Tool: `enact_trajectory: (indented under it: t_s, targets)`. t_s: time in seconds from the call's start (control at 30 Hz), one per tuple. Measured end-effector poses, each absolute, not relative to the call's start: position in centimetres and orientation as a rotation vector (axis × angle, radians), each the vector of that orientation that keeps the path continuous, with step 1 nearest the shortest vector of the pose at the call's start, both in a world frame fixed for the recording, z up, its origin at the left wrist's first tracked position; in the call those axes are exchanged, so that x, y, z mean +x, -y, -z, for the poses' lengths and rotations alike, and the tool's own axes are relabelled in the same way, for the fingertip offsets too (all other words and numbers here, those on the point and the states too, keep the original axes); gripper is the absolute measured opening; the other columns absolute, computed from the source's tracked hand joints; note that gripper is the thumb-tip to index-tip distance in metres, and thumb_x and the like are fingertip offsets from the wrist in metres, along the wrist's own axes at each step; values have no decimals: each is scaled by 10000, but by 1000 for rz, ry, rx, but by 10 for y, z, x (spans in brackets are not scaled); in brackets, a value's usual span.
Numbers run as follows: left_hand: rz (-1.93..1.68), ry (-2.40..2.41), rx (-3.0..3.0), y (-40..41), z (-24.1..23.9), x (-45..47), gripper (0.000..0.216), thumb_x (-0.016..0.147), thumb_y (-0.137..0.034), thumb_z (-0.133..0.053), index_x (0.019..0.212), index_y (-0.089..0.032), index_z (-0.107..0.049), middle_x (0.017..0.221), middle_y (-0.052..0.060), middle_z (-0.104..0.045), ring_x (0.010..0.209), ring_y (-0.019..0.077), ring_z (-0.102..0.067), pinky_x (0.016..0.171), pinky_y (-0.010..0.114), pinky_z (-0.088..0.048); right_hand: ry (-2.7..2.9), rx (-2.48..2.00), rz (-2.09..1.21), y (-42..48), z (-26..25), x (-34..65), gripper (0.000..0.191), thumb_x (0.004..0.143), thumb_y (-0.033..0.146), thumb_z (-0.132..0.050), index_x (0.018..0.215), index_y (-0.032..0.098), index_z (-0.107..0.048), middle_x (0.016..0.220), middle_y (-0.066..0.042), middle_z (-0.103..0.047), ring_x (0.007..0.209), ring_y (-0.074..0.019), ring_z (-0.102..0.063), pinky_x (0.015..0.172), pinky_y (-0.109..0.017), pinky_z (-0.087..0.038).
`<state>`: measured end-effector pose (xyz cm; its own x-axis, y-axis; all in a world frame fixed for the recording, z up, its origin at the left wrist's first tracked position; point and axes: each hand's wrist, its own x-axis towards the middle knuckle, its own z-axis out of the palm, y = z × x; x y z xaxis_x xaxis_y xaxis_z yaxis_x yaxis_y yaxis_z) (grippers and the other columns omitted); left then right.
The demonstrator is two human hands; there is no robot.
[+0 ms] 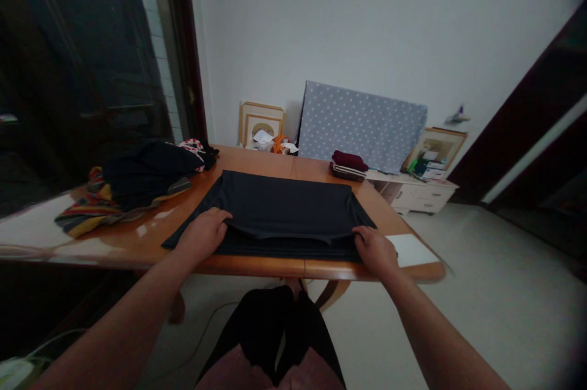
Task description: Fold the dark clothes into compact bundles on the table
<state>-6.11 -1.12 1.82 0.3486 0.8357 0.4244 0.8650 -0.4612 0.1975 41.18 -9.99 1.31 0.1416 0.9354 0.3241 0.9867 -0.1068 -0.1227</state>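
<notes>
A dark, smooth garment (pixel 287 206) lies spread in flat layers along the near side of the wooden table; its exact kind does not show. My left hand (pixel 206 231) is closed on the left end of its upper layer's near edge. At the right end of that same edge, my right hand (pixel 375 249) pinches the cloth between thumb and fingers. Between my hands the edge is slightly raised and sags in the middle, above the lower layers. Some fingertips are hidden by the fabric and the hands.
On the table's (pixel 270 161) left lies a heap of clothes (pixel 147 176), dark and striped. A folded stack (pixel 348 165), maroon on top, sits at the far right corner. A white sheet (pixel 413 249) lies by my right hand. Beyond stand a white cabinet (pixel 424 197) and a dotted cloth-covered panel (pixel 362 124).
</notes>
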Motion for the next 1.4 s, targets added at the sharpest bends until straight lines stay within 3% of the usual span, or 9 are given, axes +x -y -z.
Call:
enact_trajectory:
  t_s: [0.3, 0.47, 0.57, 0.67, 0.83, 0.97, 1.17, 1.27, 1.4]
  targets:
    - [585, 1596, -2521, 30, -17, -66, 355, 894, -253, -424, 1136, -214, -681, 1169, 80, -662, 1110, 238, -606, 1017, 357, -429, 1884, -2089, 284, 116, -8, 409, 348, 905, 242, -455, 1164, 262, -687, 1154, -29, -704, 1064, -226, -599, 889, -319, -430]
    - [520, 1800, -2483, 40, -28, -68, 393, 899, -487, -467, 1158, -287, -685, 1237, 58, -649, 1037, 269, -640, 891, 386, -471, 1809, -2065, 191, 117, -3, 419, 359, 880, 259, -462, 1149, 265, -698, 1199, -9, -692, 1090, -217, -601, 938, -317, -429]
    - [610, 1921, -2361, 40, -38, -67, 445, 918, -568, -410, 1101, -285, -701, 1167, 66, -678, 992, 281, -652, 839, 385, -473, 1566, -2111, 158, 114, -6, 429, 385, 912, 308, -409, 1176, 248, -682, 1215, -36, -680, 1109, -208, -605, 918, -298, -444]
    - [702, 1900, -2243, 29, -42, -70, 407, 937, -491, -392, 1028, -249, -707, 1069, 82, -705, 991, 292, -643, 863, 390, -461, 1388, -2265, 144, 107, -12, 436, 423, 939, 402, -358, 1151, 248, -689, 1177, -80, -691, 1055, -248, -636, 838, -338, -465]
    - [996, 2211, -1918, 4, -31, -95, 358, 936, -294, -371, 1119, -197, -664, 1136, 106, -708, 1043, 273, -645, 873, 358, -472, 1378, -2514, -83, 94, -14, 441, 529, 916, 584, -332, 1001, 244, -729, 994, -144, -723, 947, -309, -674, 746, -389, -461]
    - [926, 2472, -1767, -2, -26, -116, 368, 935, -361, -395, 1094, -221, -696, 1113, 120, -721, 1015, 313, -654, 832, 399, -483, 1433, -2544, -197, 87, -6, 449, 492, 875, 615, -379, 935, 264, -719, 951, -129, -722, 928, -315, -679, 717, -387, -455]
    - [543, 2562, -1826, 3, -30, -107, 450, 840, -623, -481, 922, -278, -758, 1089, 137, -712, 1093, 411, -601, 865, 512, -442, 1490, -2511, -211, 83, 4, 459, 423, 850, 592, -421, 877, 266, -689, 928, -111, -715, 885, -309, -680, 672, -376, -444]
    - [530, 2566, -1828, 3, -31, -97, 365, 761, -572, -594, 942, -289, -739, 1143, 126, -685, 1145, 415, -561, 892, 531, -421, 1486, -2494, -204, 84, 4, 458, 416, 847, 589, -431, 866, 260, -685, 905, -111, -715, 873, -304, -681, 666, -371, -444]
    - [628, 2521, -1777, 4, -35, -92, 291, 778, -448, -566, 966, -272, -702, 1205, 124, -641, 1172, 407, -528, 926, 571, -389, 1423, -2484, -204, 85, 2, 458, 432, 856, 597, -422, 904, 261, -690, 880, -109, -719, 864, -296, -686, 671, -365, -449]
